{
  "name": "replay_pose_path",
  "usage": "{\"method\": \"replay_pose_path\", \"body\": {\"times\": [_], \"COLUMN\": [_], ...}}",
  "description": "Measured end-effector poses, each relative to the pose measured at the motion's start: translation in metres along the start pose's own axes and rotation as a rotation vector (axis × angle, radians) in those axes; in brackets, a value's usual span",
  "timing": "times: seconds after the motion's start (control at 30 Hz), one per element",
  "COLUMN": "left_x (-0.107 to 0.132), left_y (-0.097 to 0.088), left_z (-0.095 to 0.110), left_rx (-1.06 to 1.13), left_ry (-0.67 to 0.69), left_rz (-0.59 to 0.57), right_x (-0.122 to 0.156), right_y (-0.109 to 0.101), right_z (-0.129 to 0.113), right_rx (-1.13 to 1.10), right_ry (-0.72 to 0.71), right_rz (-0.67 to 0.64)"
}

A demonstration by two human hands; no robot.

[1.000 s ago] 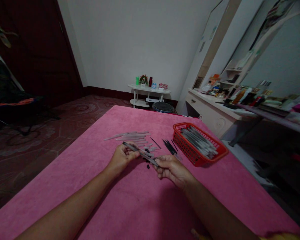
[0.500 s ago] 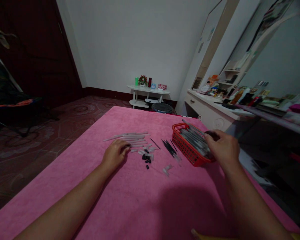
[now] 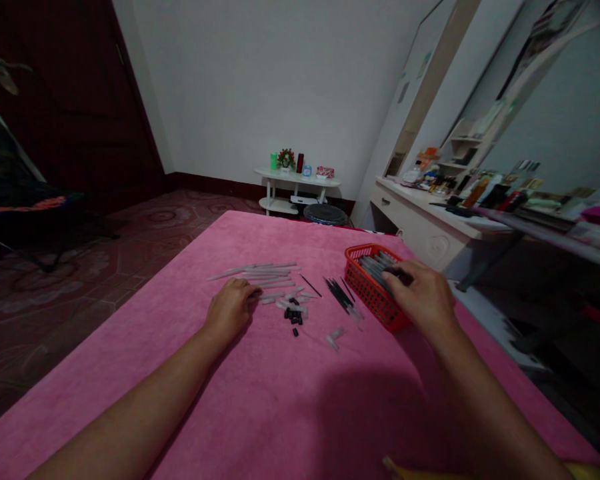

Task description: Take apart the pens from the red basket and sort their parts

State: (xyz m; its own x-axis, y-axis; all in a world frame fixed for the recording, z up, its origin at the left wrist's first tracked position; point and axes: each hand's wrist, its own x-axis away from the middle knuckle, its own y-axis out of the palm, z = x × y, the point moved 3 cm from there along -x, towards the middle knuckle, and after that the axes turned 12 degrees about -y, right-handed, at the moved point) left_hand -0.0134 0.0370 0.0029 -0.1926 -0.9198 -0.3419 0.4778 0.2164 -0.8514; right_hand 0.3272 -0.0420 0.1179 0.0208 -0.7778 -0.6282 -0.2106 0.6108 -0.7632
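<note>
Right hand [image 3: 423, 297] over near end of red plastic mesh basket [image 3: 367, 293], fingers curled down onto grey pens [image 3: 375, 267] piled inside; grip on any one pen impossible to tell. Left hand [image 3: 230, 308] flat on pink cloth tabletop [image 3: 280, 400], fingers loosely bent, tips touching row of pale grey pen barrels [image 3: 260, 272]; nothing held. Small black caps [image 3: 293, 315] just beside left hand. Thin black refills [image 3: 341, 293] between caps and basket.
</note>
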Motion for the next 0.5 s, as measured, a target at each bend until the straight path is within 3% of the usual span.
{"method": "replay_pose_path", "body": {"times": [0.1,0.2,0.3,0.5], "left_x": [0.002,0.003,0.003,0.002], "left_y": [-0.002,-0.003,-0.003,-0.002], "left_z": [0.002,0.004,0.005,0.007], "left_rx": [-0.066,-0.067,-0.035,-0.026], "left_ry": [-0.003,0.008,0.022,-0.001], "left_rz": [0.006,0.030,0.034,-0.002], "right_x": [0.003,0.013,0.025,0.039], "right_y": [0.012,0.032,0.052,0.074], "right_z": [-0.033,-0.056,-0.063,-0.050], "right_rx": [-0.175,-0.211,-0.086,0.170], "right_ry": [-0.194,-0.253,-0.170,-0.019], "right_rz": [-0.127,-0.326,-0.433,-0.568]}}
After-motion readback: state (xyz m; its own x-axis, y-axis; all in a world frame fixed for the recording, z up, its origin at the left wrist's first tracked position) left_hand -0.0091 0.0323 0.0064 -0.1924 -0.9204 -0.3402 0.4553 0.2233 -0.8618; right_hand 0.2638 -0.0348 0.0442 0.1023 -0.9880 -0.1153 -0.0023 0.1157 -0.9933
